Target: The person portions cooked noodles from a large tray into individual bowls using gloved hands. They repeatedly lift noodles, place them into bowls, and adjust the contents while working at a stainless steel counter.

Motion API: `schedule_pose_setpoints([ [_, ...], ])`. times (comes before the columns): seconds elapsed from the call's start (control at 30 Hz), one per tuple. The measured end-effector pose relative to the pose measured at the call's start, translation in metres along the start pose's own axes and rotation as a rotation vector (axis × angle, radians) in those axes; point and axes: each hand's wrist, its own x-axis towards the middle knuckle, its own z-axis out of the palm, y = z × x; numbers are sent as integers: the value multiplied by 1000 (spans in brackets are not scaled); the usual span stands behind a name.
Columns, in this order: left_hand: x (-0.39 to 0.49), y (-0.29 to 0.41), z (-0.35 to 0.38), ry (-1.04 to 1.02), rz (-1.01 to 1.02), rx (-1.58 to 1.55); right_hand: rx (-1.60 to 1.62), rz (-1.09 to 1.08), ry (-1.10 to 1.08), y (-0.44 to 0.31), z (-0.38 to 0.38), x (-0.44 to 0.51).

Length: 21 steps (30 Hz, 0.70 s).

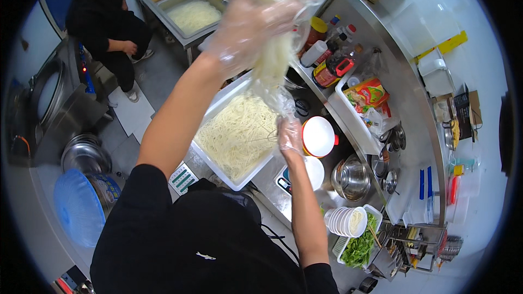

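Observation:
My left hand (255,28), in a clear plastic glove, is raised high and grips a bunch of pale noodles (271,59), blurred by motion. The strands hang toward my right hand (290,132), also gloved. Clear plastic film (278,96) bunches around the lower strands just above the right fingers; whether it is a bag or part of the glove I cannot tell. My right hand is closed around this lower end, over the right side of a white plastic tub (235,183). Loose noodles (239,134) fill the tub, with a few strands near the right fingers.
Right of the tub stand a white-lined bowl (318,136), a digital scale (284,183), steel bowls (350,177), stacked cups (345,220) and a basket of greens (359,245). Bottles (327,71) line the shelf. A sink (194,16) holds noodles. A person (108,20) stands at upper left.

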Motion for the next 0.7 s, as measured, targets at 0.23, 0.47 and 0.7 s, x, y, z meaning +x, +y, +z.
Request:
schedule_pose_setpoints([
  [0.23, -76, -56, -30, -174, -404, 157, 73, -561, 116, -89, -111, -6],
  [0.47, -110, -125, 21, -357, -461, 84, -84, -813, 51, -155, -137, -9],
  [0.7, -104, -145, 53, -231, -337, 67, 116, -926, 204, -131, -168, -13],
])
